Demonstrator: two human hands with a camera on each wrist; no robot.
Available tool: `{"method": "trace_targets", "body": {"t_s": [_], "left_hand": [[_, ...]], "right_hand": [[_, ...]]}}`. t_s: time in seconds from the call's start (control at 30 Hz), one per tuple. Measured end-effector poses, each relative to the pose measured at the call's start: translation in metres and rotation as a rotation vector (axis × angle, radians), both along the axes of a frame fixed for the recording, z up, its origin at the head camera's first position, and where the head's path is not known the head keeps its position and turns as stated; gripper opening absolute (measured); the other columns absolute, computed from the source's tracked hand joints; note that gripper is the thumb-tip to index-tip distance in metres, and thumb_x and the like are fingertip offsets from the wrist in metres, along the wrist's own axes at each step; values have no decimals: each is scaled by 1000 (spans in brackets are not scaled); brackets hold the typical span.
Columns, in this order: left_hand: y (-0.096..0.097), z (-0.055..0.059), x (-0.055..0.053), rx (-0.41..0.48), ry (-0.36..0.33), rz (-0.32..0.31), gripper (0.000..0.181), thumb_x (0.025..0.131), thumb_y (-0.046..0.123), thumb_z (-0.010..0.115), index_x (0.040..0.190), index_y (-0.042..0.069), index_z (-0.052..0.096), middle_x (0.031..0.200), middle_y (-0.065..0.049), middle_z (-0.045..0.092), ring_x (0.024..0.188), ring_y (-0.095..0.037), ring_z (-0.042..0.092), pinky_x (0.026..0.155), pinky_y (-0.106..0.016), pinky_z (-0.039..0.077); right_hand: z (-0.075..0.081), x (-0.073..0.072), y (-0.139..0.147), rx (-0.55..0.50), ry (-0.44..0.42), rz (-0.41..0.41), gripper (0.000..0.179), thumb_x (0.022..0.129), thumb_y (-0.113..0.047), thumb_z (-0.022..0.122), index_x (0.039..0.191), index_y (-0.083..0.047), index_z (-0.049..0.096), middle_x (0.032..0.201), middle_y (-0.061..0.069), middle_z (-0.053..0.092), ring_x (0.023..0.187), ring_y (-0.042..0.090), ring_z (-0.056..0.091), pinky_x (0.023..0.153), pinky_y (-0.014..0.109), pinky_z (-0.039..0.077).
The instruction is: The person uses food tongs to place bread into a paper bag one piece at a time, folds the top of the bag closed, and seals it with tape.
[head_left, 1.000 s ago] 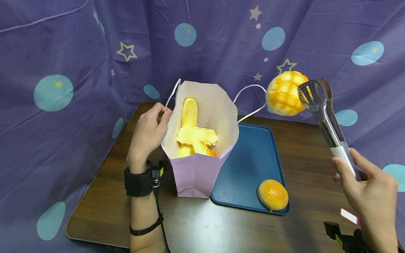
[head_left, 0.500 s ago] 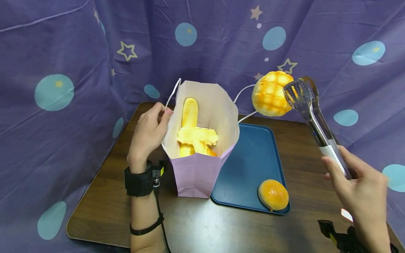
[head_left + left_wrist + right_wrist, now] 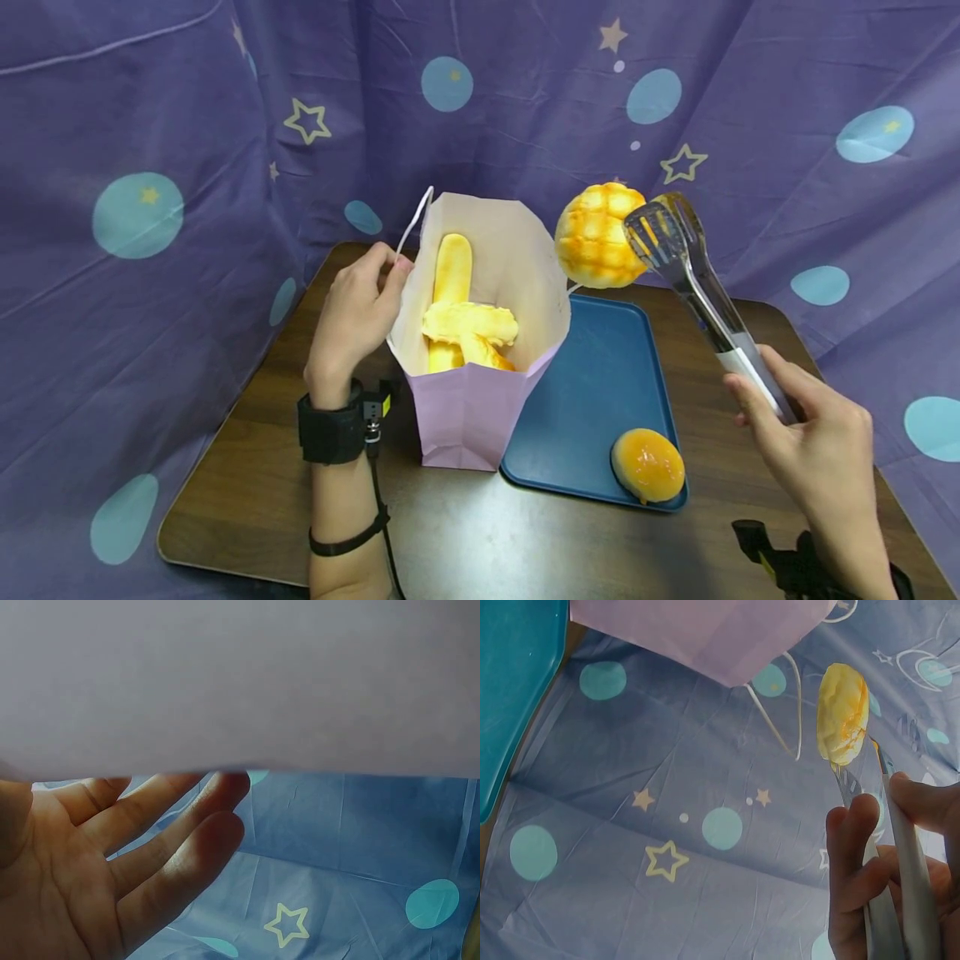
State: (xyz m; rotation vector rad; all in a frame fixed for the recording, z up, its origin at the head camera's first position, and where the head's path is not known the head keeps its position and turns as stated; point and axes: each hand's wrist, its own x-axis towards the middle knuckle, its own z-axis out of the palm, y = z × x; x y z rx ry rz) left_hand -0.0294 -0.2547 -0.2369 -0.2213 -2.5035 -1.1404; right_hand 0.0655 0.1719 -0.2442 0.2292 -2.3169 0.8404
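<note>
A lilac paper bag stands with its mouth facing the head camera; several bread pieces lie inside. At its left rim, the left hand pinches the paper edge near the white handle; in the left wrist view the bag wall hides part of the fingers. The right hand grips metal tongs by their pale grips. Between the tong heads is a round scored bun, held in the air beside the bag's right rim. The right wrist view shows that bun edge-on.
A blue tray lies right of the bag, with a glossy round bun in its near right corner. Both rest on a brown wooden table. Behind hangs a purple patterned cloth.
The right hand has moved left with the tongs and the scored bun, from well right of the bag to its right rim. The left hand and bag stay nearly still.
</note>
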Motion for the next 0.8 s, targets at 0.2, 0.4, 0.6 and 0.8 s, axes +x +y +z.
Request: {"method": "trace_targets", "body": {"t_s": [0.2, 0.4, 0.6, 0.8], "left_hand": [[0, 0, 0, -2, 3, 0, 28, 106, 32, 50, 111, 7, 60, 91, -10, 60, 79, -26, 57, 66, -37, 46], [-1, 0, -1, 0, 13, -4, 30, 107, 33, 49, 110, 6, 60, 89, -10, 59, 76, -26, 56, 65, -37, 44], [-2, 0, -2, -1, 21, -8, 30, 107, 33, 49, 110, 6, 61, 90, -10, 60, 77, -26, 57, 66, -37, 44], [-2, 0, -2, -4, 21, -10, 29, 107, 32, 49, 110, 6, 61, 90, -10, 60, 76, -26, 56, 65, -37, 44]], "right_hand": [[-3, -3, -7, 23, 22, 70, 46, 81, 0, 82, 125, 2, 68, 84, -39, 55, 59, -19, 53, 45, 11, 40], [-6, -5, -14, 52, 25, 94, 45, 80, -1, 83, 123, 3, 69, 82, -24, 60, 61, -17, 52, 52, 8, 43], [-9, -7, -18, 78, 29, 116, 44, 79, -3, 84, 121, 2, 70, 75, 0, 65, 62, -12, 50, 53, 9, 41], [-11, -7, -22, 101, 24, 137, 45, 80, -4, 84, 122, 2, 70, 80, 11, 68, 61, -5, 47, 51, 12, 38]]}}
